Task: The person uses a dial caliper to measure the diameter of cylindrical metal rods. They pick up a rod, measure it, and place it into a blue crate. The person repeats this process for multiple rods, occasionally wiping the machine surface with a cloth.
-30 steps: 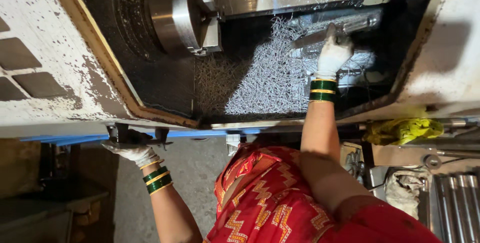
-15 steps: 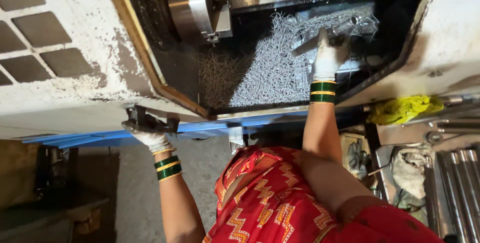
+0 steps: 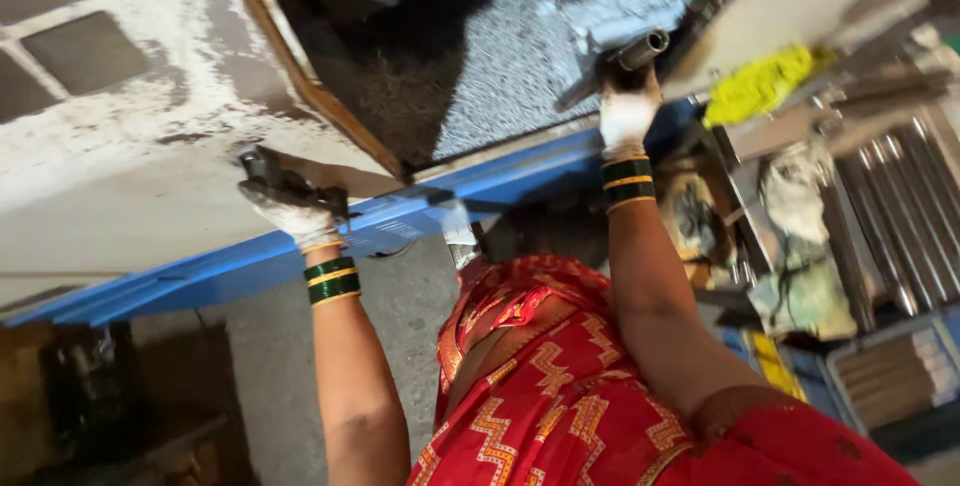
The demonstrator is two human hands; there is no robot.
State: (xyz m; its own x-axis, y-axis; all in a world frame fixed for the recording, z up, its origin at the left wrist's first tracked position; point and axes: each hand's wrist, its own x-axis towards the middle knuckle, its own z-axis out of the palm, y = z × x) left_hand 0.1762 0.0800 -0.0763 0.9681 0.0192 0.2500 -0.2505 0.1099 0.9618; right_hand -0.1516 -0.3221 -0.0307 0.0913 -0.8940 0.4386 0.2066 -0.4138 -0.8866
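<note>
Head view: right hand (image 3: 627,114), white-gloved, grip closed round a dark metal cylindrical bar (image 3: 630,54), lifted just above the machine's blue front edge (image 3: 520,178). Left hand (image 3: 292,208) clamped on a black door handle (image 3: 275,178). Silvery metal swarf pile (image 3: 530,56) remains inside; bar looks nearly out.

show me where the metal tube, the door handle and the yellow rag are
metal tube (image 3: 640,49), head view, on its open round end above the right hand (image 3: 628,116)
door handle (image 3: 285,184), head view, on the dark bar gripped by the left hand (image 3: 295,216)
yellow rag (image 3: 760,86), head view, middle of the crumpled cloth
</note>
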